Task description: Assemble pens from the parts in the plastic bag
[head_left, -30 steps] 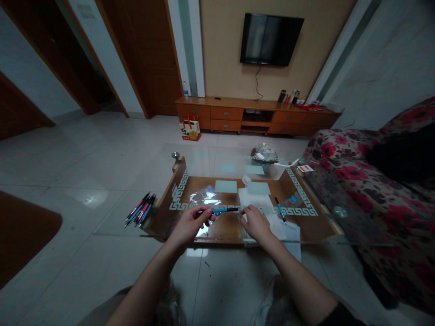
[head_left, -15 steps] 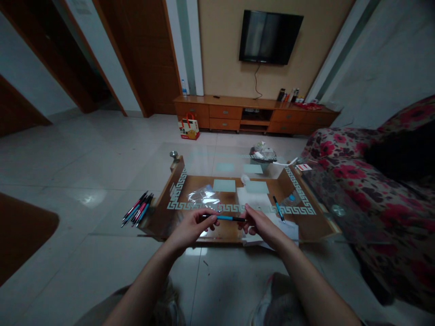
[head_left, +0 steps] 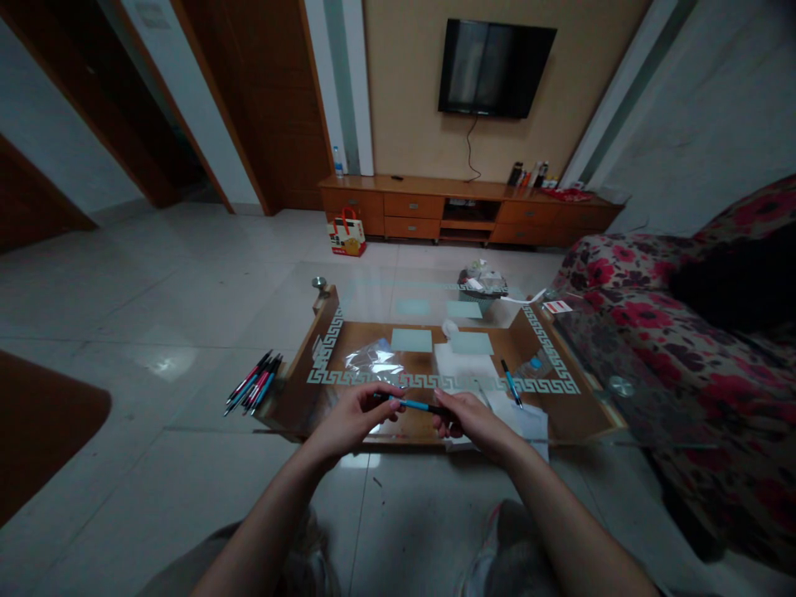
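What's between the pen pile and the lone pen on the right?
Head view: clear plastic bag, white paper, plus left hand and right hand holding a blue pen.

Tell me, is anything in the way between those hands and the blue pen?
Nothing visible is. The left hand and the right hand both grip the blue pen, one at each end. The plastic bag and the loose pen lie on the table beyond them.
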`<state>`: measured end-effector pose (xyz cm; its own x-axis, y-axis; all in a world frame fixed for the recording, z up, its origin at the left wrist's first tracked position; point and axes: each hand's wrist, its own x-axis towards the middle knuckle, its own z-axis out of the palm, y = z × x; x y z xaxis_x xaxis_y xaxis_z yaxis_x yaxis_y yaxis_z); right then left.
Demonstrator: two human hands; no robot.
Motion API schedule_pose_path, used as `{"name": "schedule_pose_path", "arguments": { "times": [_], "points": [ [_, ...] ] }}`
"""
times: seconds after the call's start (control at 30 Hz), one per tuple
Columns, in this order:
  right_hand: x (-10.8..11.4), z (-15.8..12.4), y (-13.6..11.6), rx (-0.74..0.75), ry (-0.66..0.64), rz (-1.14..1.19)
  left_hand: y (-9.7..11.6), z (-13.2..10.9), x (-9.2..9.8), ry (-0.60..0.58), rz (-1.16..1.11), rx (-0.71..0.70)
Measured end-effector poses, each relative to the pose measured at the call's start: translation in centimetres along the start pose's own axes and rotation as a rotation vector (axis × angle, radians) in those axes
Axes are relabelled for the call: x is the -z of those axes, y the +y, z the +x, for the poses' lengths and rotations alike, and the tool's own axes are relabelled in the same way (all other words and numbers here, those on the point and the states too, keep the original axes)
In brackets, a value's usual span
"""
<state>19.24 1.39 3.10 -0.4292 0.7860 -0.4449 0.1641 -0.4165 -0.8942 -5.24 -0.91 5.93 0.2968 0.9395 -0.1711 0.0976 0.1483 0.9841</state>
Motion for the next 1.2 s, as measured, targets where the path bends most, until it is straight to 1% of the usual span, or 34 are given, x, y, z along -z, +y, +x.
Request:
{"name": "schedule_pose_path", "arguments": {
  "times": [0.1, 0.27, 0.4, 0.63, 0.97, 1.2],
  "points": [
    [-0.03, -0.02, 0.06, -0.004, -0.028, -0.006, -0.10, 0.04, 0.00, -0.002, -0.006, -0.012],
    [0.02, -0.09, 0.06, 0.018, -0.040, 0.004, -0.07, 0.02, -0.06, -0.001, -0.007, -0.026],
    [0.09, -0.18, -0.09, 0.036, -0.022, -0.006, -0.12, 0.15, 0.01, 0.020, 0.037, -0.022],
    [0.16, -0.28, -0.21, 0.073, -0.006, -0.039, -0.49, 0.38, 0.09, 0.005, 0.035, -0.022],
    [0.42, -0.25, -0.35, 0.073, 0.002, -0.085, -0.68, 0.41, 0.08, 0.008, 0.032, -0.034],
    [0.41, -0.29, -0.23, 0.081, 0.006, -0.072, -1.01, 0.50, 0.17, 0.022, 0.034, -0.019]
  ]
}}
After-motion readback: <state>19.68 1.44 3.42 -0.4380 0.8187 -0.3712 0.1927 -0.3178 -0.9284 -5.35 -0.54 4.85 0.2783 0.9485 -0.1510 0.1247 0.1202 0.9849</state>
